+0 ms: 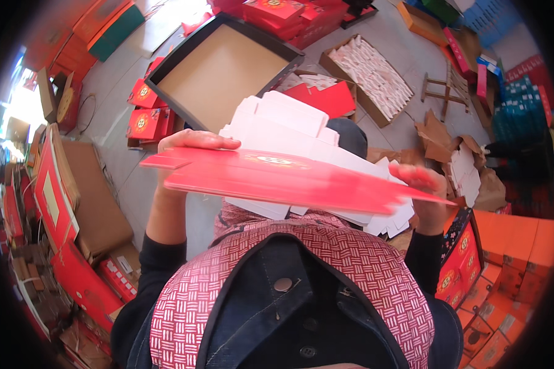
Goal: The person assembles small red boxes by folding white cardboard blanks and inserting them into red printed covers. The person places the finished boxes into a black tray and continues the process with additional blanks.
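A flat red carton blank [277, 178] with a gold round emblem is raised over my lap, its right end smeared by motion. My left hand [194, 140] is closed on its left part, fingers lying along the far edge and the thumb out of sight. At the other end is my right hand [421, 181], blurred; the blank's pointed tip crosses in front of the palm, and its grip cannot be made out. Underneath, a stack of white-faced carton blanks [283, 126] lies across my lap.
Beyond my lap stands a large black-rimmed tray [166, 80]. Red boxes [144, 126] sit beside it. A carton of white pieces [375, 77], a small wooden stool [446, 92] and torn brown paper [437, 138] lie to the right. Orange boxes [514, 246] are stacked near my right elbow.
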### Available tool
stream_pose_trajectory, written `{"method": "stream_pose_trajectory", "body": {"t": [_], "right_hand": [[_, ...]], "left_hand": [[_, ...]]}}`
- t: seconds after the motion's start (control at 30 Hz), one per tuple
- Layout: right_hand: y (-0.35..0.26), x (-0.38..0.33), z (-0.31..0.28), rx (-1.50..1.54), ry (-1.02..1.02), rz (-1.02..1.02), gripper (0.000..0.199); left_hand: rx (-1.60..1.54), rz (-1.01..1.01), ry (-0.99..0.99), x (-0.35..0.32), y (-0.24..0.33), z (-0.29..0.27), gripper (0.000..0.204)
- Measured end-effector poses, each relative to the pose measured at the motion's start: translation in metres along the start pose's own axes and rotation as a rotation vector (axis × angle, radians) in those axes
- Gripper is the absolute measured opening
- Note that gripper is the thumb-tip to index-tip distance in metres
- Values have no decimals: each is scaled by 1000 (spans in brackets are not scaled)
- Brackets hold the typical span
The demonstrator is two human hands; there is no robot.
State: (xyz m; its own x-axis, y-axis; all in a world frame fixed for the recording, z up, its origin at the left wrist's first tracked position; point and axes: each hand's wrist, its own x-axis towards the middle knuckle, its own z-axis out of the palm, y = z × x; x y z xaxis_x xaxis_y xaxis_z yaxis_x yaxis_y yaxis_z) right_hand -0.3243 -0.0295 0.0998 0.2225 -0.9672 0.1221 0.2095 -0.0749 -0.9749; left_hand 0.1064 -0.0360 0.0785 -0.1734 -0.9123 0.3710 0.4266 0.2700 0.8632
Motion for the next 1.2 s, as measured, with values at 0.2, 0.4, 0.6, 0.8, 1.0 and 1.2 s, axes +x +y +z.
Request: {"method": "stream_pose_trajectory", "body": {"t": [0.2, 0.4, 0.6, 0.8, 1.0, 1.2], "right_hand": [[12, 3, -22, -210, -127, 222, 35], [17, 28, 0, 188, 71, 206, 32], [37, 46, 71, 557, 272, 201, 40], [48, 12, 116, 559, 294, 541, 46], [37, 0, 71, 554, -167, 402, 58], [59, 82, 68, -1129, -306, -686, 61]], "left_hand": [[239, -228, 19, -11, -32, -22, 30], [-196, -58, 92, 47, 10, -42, 74], [631, 552, 201, 55, 9, 28, 107], [1770, 581, -38, 43, -26, 57, 36], [1467, 480, 107, 15, -64, 25, 19], [1350, 466, -14, 24, -68, 28, 20]]}}
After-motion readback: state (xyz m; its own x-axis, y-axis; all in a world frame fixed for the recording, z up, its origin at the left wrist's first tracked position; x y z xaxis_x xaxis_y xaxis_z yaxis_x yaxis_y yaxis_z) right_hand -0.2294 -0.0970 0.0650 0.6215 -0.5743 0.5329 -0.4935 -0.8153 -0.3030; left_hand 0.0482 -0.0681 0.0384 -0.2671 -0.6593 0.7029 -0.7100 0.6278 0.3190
